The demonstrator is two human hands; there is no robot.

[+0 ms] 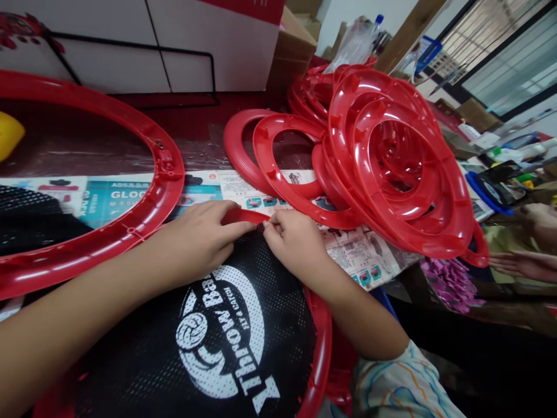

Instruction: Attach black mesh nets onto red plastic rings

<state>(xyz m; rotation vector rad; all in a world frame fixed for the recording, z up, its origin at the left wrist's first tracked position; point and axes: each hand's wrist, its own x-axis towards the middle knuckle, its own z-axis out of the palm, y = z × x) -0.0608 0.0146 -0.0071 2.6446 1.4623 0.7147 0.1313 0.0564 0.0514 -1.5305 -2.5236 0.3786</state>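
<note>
Along the desk's (200,145) near edge, a white-printed black mesh disc (282,302) is spread across a glossy red plastic ring (321,348). The mesh margin is pinched by the right hand (298,244), the rim by the left hand (200,235); edge fastening seems unfinished.

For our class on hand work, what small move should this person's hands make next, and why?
Perhaps press the black mesh's far edge against the red ring around it, right where the fingers meet. The left hand and right hand are already close together there, with their fingertips at that edge.
</note>
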